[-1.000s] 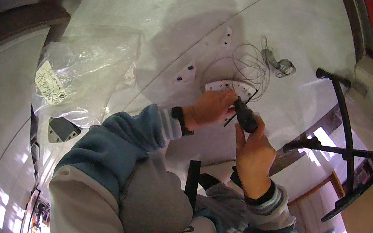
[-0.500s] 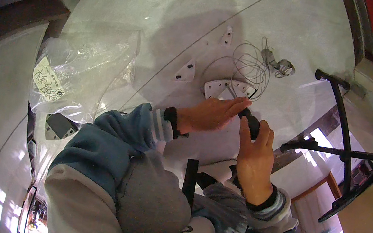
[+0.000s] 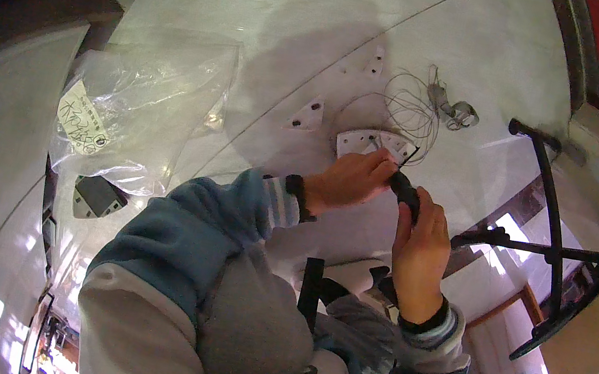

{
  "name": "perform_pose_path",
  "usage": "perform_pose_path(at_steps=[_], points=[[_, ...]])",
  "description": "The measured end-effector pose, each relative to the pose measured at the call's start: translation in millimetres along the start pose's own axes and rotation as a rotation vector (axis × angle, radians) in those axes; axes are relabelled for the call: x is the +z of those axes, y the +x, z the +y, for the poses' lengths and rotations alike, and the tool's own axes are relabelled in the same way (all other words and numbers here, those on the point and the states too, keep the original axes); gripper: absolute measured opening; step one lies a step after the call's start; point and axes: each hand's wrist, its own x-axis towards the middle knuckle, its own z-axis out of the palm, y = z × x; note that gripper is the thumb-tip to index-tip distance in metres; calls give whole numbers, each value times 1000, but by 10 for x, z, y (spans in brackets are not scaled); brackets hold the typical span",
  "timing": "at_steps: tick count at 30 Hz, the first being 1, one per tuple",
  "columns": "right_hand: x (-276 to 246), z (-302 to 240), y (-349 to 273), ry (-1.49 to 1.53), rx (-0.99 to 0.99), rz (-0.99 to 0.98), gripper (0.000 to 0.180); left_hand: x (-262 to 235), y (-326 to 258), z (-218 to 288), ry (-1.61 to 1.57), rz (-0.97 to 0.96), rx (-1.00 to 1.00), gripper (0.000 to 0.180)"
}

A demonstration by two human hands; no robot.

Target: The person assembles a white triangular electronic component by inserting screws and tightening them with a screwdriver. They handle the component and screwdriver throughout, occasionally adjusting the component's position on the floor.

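Observation:
My right hand (image 3: 422,247) is wrapped round a black handheld tool (image 3: 405,192) with a rounded body, its exact kind unclear. At the tool's front end, the fingers of my left hand (image 3: 352,182) are closed on it. A thin dark tip or rod shows just beyond the fingertips. Right behind my hands lies a white curved plate (image 3: 348,140) with dark holes along its rim, partly covered by my left hand. Farther off on the table are a white triangular piece (image 3: 308,114) and a small white piece (image 3: 377,62), both with dark spots.
Grey thin cable (image 3: 410,95) lies coiled behind the plate, with a bundled end at its right. A clear plastic bag (image 3: 163,101) with a yellowish label spreads at the left, near a dark grey block (image 3: 100,197). A black metal frame (image 3: 558,206) stands at the right.
My left hand has gone from flat, stretched fingers to fingers curled against the tool's front end. Both hands have shifted slightly right in the picture, and the whole scene has shifted a little.

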Motion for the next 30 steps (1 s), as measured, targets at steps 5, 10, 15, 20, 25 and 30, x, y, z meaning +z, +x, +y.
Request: perform_pose_path(at_steps=[5,10,15,20,25,30], points=[[-44,12,34,-153,-310,97,40,60,-13,103,2,-18,-37,54],[-72,77,30,-136,-411,25,45,47,-24,-33,15,79,128,59],[-61,51,42,-33,-467,-46,46,11,-72,-114,59,-22,110,49],[-116,-15,32,67,-255,22,41,48,-86,-112,111,29,156,43],[-4,-22,-5,-90,18,6,38,123,-104,-118,120,118,151,44],[111,-17,-62,-177,-125,72,33,110,-113,-88,18,98,10,46]])
